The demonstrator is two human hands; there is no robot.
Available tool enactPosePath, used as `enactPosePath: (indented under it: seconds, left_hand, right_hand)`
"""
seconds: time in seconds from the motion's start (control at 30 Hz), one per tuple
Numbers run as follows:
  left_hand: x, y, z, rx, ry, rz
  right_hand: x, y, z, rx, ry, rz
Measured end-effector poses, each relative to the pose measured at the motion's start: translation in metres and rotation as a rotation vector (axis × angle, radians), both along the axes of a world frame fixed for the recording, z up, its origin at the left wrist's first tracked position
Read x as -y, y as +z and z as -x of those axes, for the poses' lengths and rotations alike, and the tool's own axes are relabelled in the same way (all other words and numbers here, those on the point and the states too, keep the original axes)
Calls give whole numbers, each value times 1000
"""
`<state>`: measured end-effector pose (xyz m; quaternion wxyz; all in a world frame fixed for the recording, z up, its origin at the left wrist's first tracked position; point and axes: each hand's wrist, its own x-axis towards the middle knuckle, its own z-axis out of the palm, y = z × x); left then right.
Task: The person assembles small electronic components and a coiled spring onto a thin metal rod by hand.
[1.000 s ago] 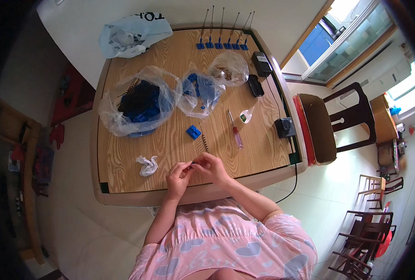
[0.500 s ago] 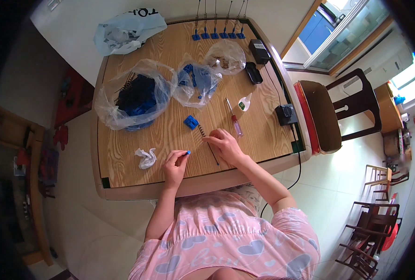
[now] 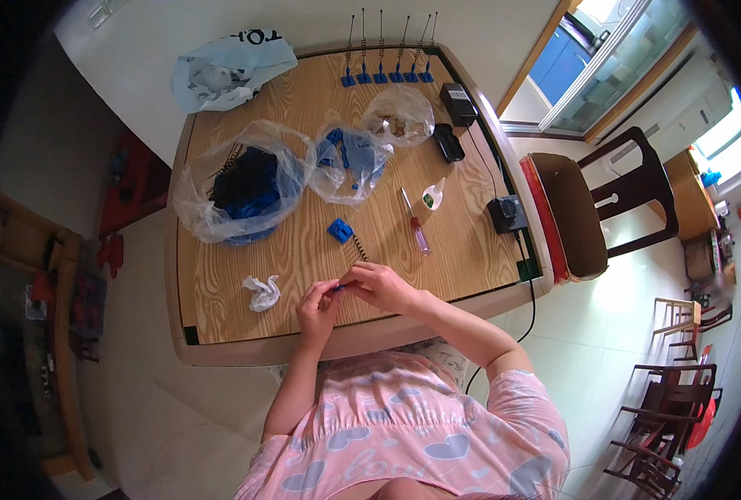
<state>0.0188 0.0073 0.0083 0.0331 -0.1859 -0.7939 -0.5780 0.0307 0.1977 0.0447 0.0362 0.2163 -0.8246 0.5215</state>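
Observation:
Near the table's front edge, my left hand (image 3: 315, 309) is closed in a pinch on a small blue plastic piece (image 3: 338, 287). My right hand (image 3: 380, 287) meets it there, fingertips closed on the same piece; the fingers partly hide it. Just beyond the hands lies a blue square base (image 3: 340, 231), with a black coil spring (image 3: 360, 248) alongside that runs toward my right hand. Left of my left hand is a crumpled white tissue (image 3: 261, 293). A screwdriver with a clear and red handle (image 3: 419, 236) and a small white glue bottle (image 3: 434, 195) lie farther right.
Clear plastic bags hold black springs and blue parts (image 3: 245, 187), more blue parts (image 3: 350, 162), and brownish small pieces (image 3: 398, 118). Several blue bases with upright spring rods (image 3: 380, 77) line the far edge. Black power adapters (image 3: 506, 215) with cords sit along the right edge.
My right hand has left the black spring rod and moved left to the small blue piece at my left fingertips. The view has shifted slightly, while the table's other things stay in place.

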Motion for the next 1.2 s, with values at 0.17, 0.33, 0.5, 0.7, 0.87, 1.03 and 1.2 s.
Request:
enactPosePath:
  seconds: [0.17,0.33,0.5,0.7,0.87,1.03,1.2]
  left_hand:
    - [10,-7,-2,-97,80,-92]
    - [14,-9,-4,-74,118,-60]
    - [16,-6,-2,-113,140,26]
    - [16,-13,0,-156,154,45]
    - [11,-5,-1,-109,147,38]
    - [11,-3,-1,-105,156,40]
    - [20,-20,-4,31,22,-76]
  right_hand:
    - [-27,42,58,-283,-374,-53]
    - [-58,21,146,-267,-638,-268]
    - [-48,1,172,69,-543,-568]
    - [-57,-14,179,-88,-398,-824]
    - [-59,-17,179,-86,-425,-822]
    - [-48,27,143,-424,-653,-323]
    - [8,16,38,-314,-357,-31]
